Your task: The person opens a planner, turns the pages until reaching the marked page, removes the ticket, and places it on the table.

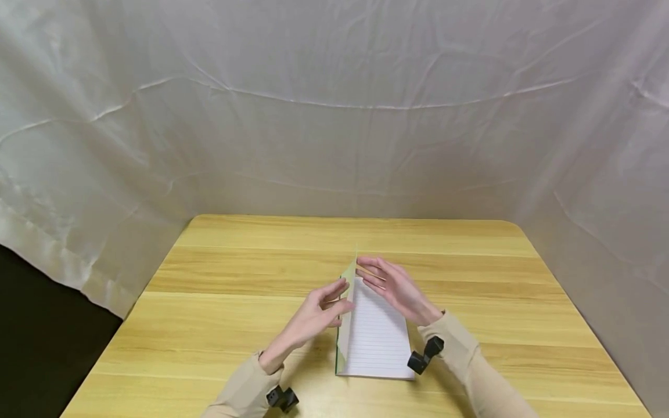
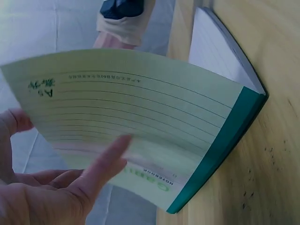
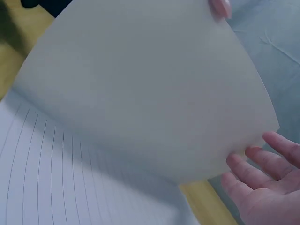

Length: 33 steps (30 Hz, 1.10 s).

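Note:
A lined notebook (image 1: 378, 337) with a green spine strip (image 2: 218, 147) lies on the table. Its pale green cover (image 2: 136, 103) stands raised, bowed, over the white ruled page (image 3: 51, 168). My left hand (image 1: 313, 313) is at the printed outer side, its fingers fairly straight, one overlapping that side and another fingertip at the free edge. Across from it, my right hand (image 1: 399, 287) has its fingers spread and slightly bent, fingertips at the far corner of the cover's plain inner side. In the right wrist view, a fingertip (image 3: 220, 7) from the left hand shows past the cover's edge.
The notebook rests on a light wood-grain table (image 1: 235, 278). Pale cloth (image 1: 334, 145) hangs behind the table and along its sides. Each sleeved wrist carries a small black camera (image 1: 282, 399). A dark area (image 1: 47, 331) lies beyond the table's left edge.

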Available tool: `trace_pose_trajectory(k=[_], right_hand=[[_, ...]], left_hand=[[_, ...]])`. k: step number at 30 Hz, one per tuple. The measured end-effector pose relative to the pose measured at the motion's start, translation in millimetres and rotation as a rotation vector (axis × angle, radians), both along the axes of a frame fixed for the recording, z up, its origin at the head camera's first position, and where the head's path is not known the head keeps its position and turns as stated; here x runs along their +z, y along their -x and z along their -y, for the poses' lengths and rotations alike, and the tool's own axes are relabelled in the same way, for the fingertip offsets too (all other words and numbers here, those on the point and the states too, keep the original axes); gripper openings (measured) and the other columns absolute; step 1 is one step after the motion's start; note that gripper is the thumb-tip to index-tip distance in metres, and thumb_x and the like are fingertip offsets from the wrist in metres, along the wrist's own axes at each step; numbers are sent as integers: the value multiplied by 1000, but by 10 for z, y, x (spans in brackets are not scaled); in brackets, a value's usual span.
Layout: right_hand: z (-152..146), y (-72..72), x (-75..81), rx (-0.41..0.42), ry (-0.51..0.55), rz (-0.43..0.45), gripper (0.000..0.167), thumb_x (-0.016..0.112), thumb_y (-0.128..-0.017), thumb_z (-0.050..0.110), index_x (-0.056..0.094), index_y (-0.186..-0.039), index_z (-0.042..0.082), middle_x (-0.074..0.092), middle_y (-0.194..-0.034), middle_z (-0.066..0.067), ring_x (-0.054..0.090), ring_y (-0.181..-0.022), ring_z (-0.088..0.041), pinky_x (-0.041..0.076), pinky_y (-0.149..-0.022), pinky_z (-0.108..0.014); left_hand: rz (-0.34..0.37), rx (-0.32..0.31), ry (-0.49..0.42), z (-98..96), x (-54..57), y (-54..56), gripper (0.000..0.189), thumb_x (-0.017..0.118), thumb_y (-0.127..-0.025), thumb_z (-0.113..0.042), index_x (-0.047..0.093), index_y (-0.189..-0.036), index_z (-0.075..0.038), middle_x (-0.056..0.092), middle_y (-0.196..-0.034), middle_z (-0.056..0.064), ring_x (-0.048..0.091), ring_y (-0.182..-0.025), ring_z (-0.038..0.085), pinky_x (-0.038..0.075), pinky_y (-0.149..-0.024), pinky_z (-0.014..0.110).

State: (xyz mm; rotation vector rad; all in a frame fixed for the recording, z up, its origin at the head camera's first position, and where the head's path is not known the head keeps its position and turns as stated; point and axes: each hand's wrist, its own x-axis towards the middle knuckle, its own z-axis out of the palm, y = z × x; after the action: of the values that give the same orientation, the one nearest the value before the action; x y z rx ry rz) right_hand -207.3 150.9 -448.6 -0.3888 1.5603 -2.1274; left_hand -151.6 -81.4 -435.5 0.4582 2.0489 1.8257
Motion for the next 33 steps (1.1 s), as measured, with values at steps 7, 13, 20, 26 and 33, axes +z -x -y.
trace_pose_trajectory(k=[7,13,20,26,33], right_hand=[[-140,32,-134,-80,-198,-92,58,36,-111,28,29,-152,-12,22,-162,-33,24,-152,-45,18,-128,-51],[-361,78,-296,-152,-481,-278,50,47,-107,20,41,-146,-11,42,-152,-33,39,-144,-47,28,-123,-58],[-520,135,-435,-182,-731,-485,43,58,-102,15,53,-136,-10,55,-142,-30,50,-134,-48,38,-115,-61],[-598,180,-457,-167,-878,-596,43,65,-98,18,59,-132,-7,60,-138,-28,52,-132,-47,38,-115,-61],[-632,208,-440,-120,-955,-645,46,71,-93,15,60,-130,-8,61,-135,-29,51,-131,-50,37,-114,-65]], left_hand=[[-40,109,6,175,55,68,63,54,-97,-10,32,-152,9,38,-154,32,54,-131,49,63,-84,39],[-8,121,42,433,115,274,62,50,-101,-10,27,-155,6,47,-147,35,73,-100,33,65,-69,38],[40,104,79,747,11,489,69,53,-98,-1,19,-158,3,54,-135,38,71,-86,18,65,-70,37],[85,130,133,843,-140,498,82,64,-92,4,14,-157,1,56,-133,35,70,-94,22,63,-81,39],[83,129,198,767,-336,430,104,73,-87,-1,-1,-160,-2,28,-155,40,45,-137,50,40,-113,65]])
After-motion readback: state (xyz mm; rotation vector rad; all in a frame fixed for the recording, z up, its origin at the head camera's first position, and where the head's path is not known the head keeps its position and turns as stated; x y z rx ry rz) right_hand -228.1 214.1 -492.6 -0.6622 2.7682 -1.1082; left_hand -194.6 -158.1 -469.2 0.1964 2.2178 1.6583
